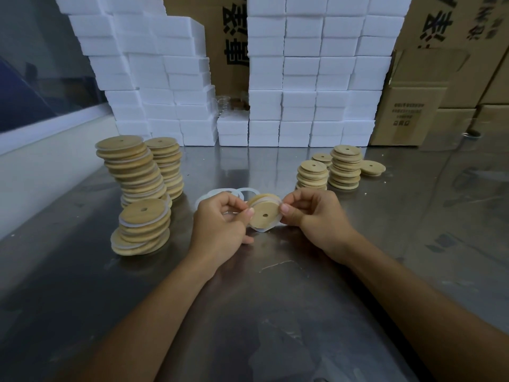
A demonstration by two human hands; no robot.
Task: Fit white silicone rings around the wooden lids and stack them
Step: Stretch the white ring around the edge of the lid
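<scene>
Head view, going left to right: tall leaning stacks of ringed lids [139, 172] at mid-left on the steel desk [275, 299], shorter ringed pile [141, 227] in front. Loose white rings [228, 193] lying flat just behind the hands. Left hand [220, 226] and right hand [316, 219] at frame center, both pinching one wooden lid [264, 215] by its edges, white silicone ring [260, 229] partly round it, held just above the desk. Bare lid stacks [334, 170] at mid-right. White foam blocks [303, 78] and cardboard boxes [413, 106] along the back.
</scene>
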